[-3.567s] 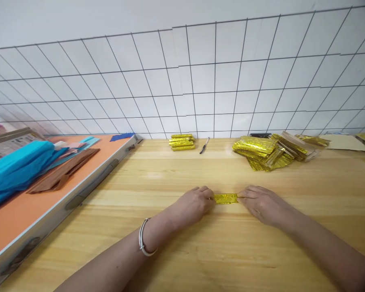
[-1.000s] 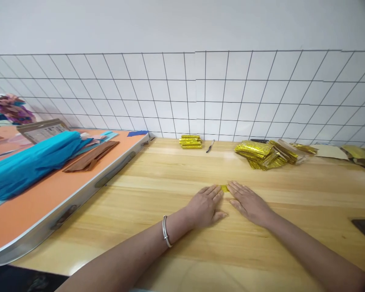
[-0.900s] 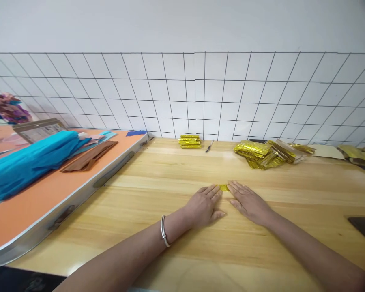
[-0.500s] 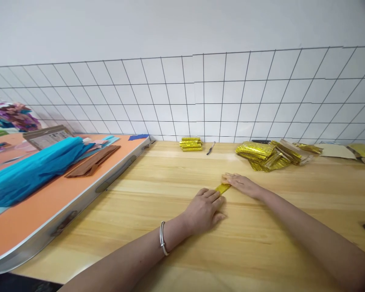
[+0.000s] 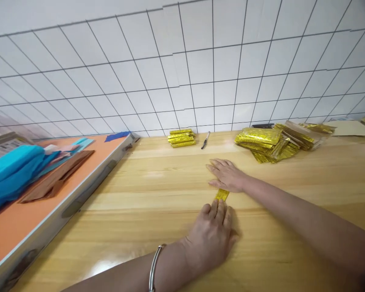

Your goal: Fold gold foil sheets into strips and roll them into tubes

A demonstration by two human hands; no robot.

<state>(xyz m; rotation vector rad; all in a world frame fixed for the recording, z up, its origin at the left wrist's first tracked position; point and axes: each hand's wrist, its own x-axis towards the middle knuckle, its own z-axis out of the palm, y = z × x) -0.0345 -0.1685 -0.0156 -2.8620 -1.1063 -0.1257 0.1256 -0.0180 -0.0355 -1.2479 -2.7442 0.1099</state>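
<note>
A narrow folded strip of shiny gold foil [image 5: 222,195] lies on the wooden tabletop between my two hands. My left hand [image 5: 211,233], wearing a silver bangle at the wrist, rests its fingertips on the near end of the strip. Its thumb is out to the side and blurred. Across the far end of the strip lies my right hand [image 5: 228,175], flat with fingers spread to the left. Both ends of the foil are hidden under the hands.
Small gold foil rolls [image 5: 181,138] and a pen [image 5: 205,140] lie near the tiled wall. To the right is a heap of folded gold foil [image 5: 263,142]. An orange-topped board [image 5: 76,172] on the left bears blue material [image 5: 13,168] and a brown folded piece [image 5: 59,176].
My right hand has spread its fingers and lies flatter over the strip. My left hand appears nearer and lower in view. The view has tilted down, moving closer to the tabletop.
</note>
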